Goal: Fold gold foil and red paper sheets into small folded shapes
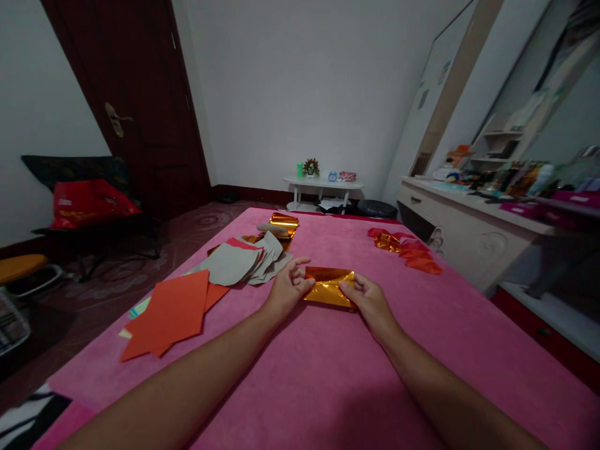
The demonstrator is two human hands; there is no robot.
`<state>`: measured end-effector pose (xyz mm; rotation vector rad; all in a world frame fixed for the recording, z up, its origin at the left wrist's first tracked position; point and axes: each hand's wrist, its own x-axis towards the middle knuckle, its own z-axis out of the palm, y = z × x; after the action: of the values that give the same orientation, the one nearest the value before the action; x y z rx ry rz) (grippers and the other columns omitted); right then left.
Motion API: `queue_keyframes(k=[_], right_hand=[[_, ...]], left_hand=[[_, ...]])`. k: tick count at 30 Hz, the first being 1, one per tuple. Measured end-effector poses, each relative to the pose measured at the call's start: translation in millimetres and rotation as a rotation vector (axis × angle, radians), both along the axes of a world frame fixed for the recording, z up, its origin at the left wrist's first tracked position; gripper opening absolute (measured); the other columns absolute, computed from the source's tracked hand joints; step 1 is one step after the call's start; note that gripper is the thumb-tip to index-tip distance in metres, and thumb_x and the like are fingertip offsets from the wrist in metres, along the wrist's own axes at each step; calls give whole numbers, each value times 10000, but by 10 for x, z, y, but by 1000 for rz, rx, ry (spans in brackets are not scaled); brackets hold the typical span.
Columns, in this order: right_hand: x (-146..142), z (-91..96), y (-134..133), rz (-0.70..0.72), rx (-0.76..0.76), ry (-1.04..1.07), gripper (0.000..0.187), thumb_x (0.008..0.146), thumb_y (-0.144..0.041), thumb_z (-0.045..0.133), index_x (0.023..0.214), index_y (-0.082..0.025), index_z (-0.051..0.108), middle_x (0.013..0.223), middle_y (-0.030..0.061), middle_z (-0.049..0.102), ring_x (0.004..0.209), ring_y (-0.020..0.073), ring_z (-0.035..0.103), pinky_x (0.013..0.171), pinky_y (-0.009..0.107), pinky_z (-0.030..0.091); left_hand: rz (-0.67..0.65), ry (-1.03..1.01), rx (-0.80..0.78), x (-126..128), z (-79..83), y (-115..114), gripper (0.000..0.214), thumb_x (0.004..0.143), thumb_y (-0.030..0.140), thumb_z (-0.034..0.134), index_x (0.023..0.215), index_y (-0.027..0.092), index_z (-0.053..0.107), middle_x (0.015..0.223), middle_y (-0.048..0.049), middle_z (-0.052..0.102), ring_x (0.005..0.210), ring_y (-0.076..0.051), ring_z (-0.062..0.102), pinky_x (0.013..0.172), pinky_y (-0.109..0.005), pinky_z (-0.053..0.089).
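Note:
A sheet of shiny gold foil paper (329, 292), folded over into a flat rectangle, is held between my two hands near the middle of the pink-covered table. My left hand (291, 284) pinches its left end, the thumb on the front face and the index finger stretched out along the top. At the other end my right hand (368, 299) grips with its thumb on the front and its fingers behind. The back of the foil is hidden from me.
Orange paper sheets (171, 312) lie at the left on the pink cloth (323, 387). Behind them are grey paper pieces (232, 262) and rolled gold foil (285, 220). Folded red and gold pieces (419, 256) rest at the far right. A dresser (462, 219) stands beyond the right edge.

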<state>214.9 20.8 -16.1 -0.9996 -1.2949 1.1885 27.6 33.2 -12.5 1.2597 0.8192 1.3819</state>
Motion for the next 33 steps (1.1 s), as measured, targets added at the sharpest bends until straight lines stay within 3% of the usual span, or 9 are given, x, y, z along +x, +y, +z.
queue_keyframes(k=[5,7,11,13,18,23,33], right_hand=[[22,-8,17,-202,153,-38,549,654,-334,753,1150,-229,544,1142,77,601,903,210,627,754,336,528],[39,2,16,-241,200,-79,489,673,-330,730,1123,-221,572,1097,76,610,928,215,612,763,343,525],[54,48,0,-291,328,-211,230,697,-335,699,866,-181,669,1025,88,612,961,229,586,785,336,505],[50,65,-9,-306,351,-238,210,691,-339,702,820,-177,667,997,87,615,936,226,586,772,327,500],[37,67,-25,-382,229,-184,325,649,-351,737,891,-172,615,797,36,626,705,173,577,655,294,490],[30,54,-15,-411,184,-149,316,604,-369,766,795,-172,610,729,19,630,601,136,548,585,267,467],[54,-24,23,-289,105,-102,320,599,-391,785,750,-160,623,615,-1,626,534,135,565,508,244,433]], left_hand=[[74,14,21,-45,-40,46,501,655,228,726,1115,159,540,641,68,498,529,-52,481,526,-169,360],[75,23,21,-47,-44,47,505,652,228,726,1117,163,542,633,75,479,519,-48,460,518,-167,340],[81,59,49,-36,-46,40,490,662,208,713,1120,153,548,614,83,434,495,-37,405,494,-161,298],[80,71,55,-33,-44,39,484,667,201,706,1120,146,548,611,83,431,493,-38,400,492,-162,299],[65,67,52,-31,-32,40,479,660,220,711,1106,141,552,626,67,485,501,-46,436,499,-166,320],[64,76,51,-30,-40,41,465,665,206,702,1098,133,548,634,59,510,507,-49,454,502,-165,335],[55,54,42,-28,-79,56,462,688,251,704,1100,133,533,730,-2,604,593,-99,572,562,-205,426]])
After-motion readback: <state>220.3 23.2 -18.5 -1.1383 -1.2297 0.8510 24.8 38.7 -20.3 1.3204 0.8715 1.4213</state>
